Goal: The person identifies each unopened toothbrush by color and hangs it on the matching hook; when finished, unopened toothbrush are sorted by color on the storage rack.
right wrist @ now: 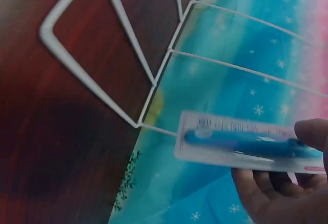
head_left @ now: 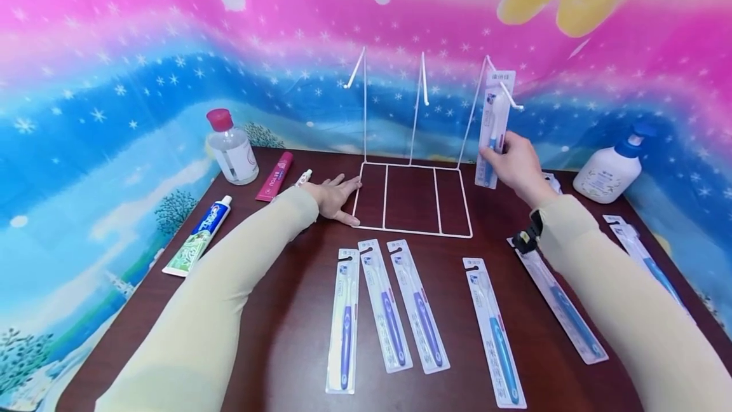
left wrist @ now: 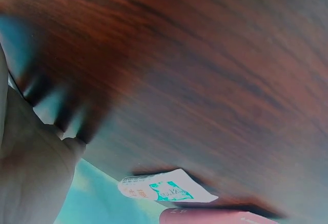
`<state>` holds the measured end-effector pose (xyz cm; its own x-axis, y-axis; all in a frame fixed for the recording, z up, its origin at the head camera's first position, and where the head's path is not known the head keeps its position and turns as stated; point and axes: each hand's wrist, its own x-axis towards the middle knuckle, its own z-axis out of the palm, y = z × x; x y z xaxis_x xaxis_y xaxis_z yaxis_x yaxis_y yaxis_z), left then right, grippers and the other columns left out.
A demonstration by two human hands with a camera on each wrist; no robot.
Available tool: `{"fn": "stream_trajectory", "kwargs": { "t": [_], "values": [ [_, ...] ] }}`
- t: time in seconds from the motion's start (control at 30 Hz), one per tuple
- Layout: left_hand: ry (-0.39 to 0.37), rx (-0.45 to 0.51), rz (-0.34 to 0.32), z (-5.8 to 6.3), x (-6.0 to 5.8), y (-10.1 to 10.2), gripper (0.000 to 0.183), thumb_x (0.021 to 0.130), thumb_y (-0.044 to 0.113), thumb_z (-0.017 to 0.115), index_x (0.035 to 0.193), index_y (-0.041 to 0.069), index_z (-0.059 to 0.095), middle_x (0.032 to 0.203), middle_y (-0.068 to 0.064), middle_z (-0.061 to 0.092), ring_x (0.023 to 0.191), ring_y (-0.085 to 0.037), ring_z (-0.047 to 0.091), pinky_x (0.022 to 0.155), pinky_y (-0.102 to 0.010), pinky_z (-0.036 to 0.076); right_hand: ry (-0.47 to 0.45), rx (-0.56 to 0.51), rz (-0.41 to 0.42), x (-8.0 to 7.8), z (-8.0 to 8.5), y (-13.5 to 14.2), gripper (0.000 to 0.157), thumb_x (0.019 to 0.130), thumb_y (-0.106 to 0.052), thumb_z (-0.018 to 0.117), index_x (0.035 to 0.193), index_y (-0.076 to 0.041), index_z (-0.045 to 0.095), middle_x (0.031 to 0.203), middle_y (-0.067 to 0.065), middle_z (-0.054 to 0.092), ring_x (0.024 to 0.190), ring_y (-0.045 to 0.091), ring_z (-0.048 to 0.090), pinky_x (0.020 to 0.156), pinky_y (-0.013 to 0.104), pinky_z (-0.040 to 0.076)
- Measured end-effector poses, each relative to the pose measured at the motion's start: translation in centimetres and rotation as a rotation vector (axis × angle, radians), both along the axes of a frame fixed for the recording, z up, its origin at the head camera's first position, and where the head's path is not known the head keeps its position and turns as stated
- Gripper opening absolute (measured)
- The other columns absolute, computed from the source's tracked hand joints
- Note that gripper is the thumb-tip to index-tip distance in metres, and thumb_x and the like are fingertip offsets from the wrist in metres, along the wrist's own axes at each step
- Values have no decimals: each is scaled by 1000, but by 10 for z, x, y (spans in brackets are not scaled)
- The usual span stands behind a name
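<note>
My right hand (head_left: 517, 161) pinches a packaged blue toothbrush (head_left: 495, 126) by its lower half, upright at the right hook of a white wire rack (head_left: 423, 166). The hook's tip overlaps the top of the pack in the head view. In the right wrist view, the thumb lies on the front of the blister pack (right wrist: 225, 137) and the fingers are behind it. My left hand (head_left: 334, 198) rests with spread fingers at the left edge of the rack's base. The rack's left hook (head_left: 356, 68) and middle hook (head_left: 424, 81) carry nothing.
Three purple toothbrush packs (head_left: 389, 310) and a blue one (head_left: 496, 336) lie in front of the rack; more blue packs (head_left: 563, 304) lie rightward. A pump bottle (head_left: 609, 170) stands right. Leftward are a red-capped bottle (head_left: 233, 151), a pink tube (head_left: 276, 177) and a toothpaste tube (head_left: 200, 234).
</note>
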<state>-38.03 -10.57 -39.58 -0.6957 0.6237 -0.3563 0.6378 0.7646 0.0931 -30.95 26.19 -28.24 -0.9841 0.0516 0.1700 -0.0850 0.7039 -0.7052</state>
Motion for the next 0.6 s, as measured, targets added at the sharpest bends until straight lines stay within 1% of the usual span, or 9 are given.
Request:
{"fn": "stream_trajectory", "kwargs": {
  "t": [0.07,0.13,0.27,0.37,0.5,0.6],
  "values": [
    [2,-15,3,-2,1,-1,107,74,75,46,149,11,4,153,-5,-7,137,-35,-2,108,-48,11,-15,17,36,-13,2,-2,53,93,-33,52,133,1,45,122,24,53,104,39,56,83,51,45],
    [1,-11,5,-3,2,-1,107,74,75,46,149,11,4,153,-4,-7,137,-35,-2,108,-48,12,-44,1,65,-24,5,-5,54,94,-33,51,134,1,43,124,24,52,106,39,55,85,51,45],
    [-7,13,1,-3,2,1,108,74,75,47,149,10,5,154,-5,-6,137,-35,-2,108,-49,11,-88,-1,52,-42,9,-5,54,94,-32,50,134,3,42,124,24,51,108,38,54,85,49,44],
    [-14,4,1,-1,1,3,108,73,75,47,148,10,4,154,-5,-6,137,-35,-2,108,-48,11,-125,-11,30,-53,11,-5,54,94,-33,51,134,2,42,125,24,51,109,36,53,86,47,44],
    [-16,-17,13,1,2,2,108,73,75,46,149,12,2,153,-4,-8,138,-33,-2,108,-46,11,-156,-45,45,-63,13,-8,57,94,-33,51,137,2,38,128,25,48,111,36,52,88,46,43],
    [-21,-8,14,1,1,0,107,74,75,47,149,12,3,153,-4,-7,138,-34,-2,108,-48,11,-169,-58,54,-68,14,-8,60,93,-34,51,139,2,35,130,25,46,113,38,50,90,47,42]
  ]
}}
